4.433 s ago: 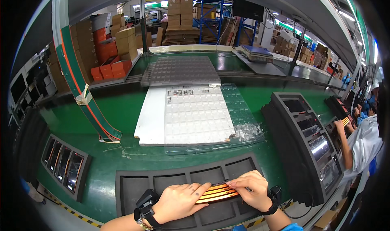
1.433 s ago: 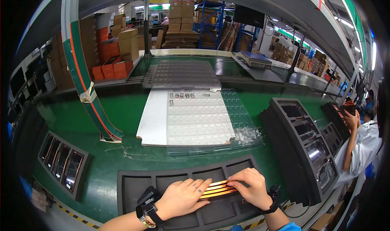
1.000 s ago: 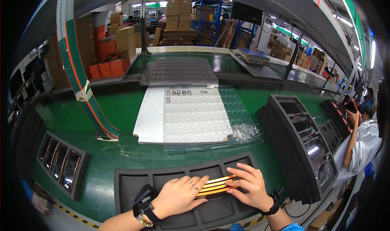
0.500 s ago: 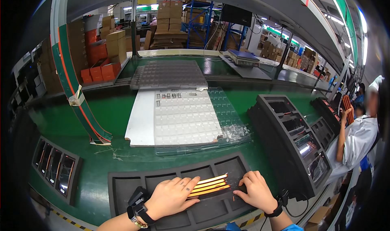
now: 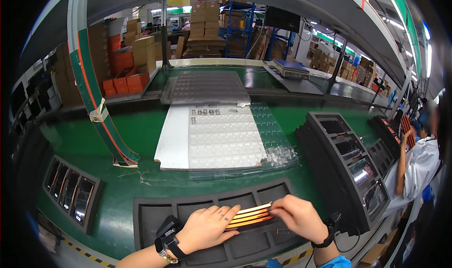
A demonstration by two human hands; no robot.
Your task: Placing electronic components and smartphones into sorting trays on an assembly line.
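My left hand (image 5: 214,225) is closed around a stack of flat, dark panels with orange edges (image 5: 252,216), holding them on edge over a black foam tray (image 5: 157,228). At the right end of the stack, my right hand (image 5: 299,216) has its thumb and fingers pinched together. Whatever sits between those fingertips is too small or hidden to make out. Just below them a thin small rectangular outline with an orange edge (image 5: 282,231) shows against the tray. The tray's compartments that I can see are bare.
Beyond the foam tray lies a clear plastic blister sheet (image 5: 226,145) over a white board (image 5: 172,145), with several small black frames (image 5: 207,111). Filled foam trays stand left (image 5: 70,192) and stacked right (image 5: 325,164). A co-worker (image 5: 412,159) at far right holds orange-edged panels.
My right hand has moved in to the stack's right end, and its fingers have closed to a pinch. My left hand keeps its hold. The whole view has shifted slightly.
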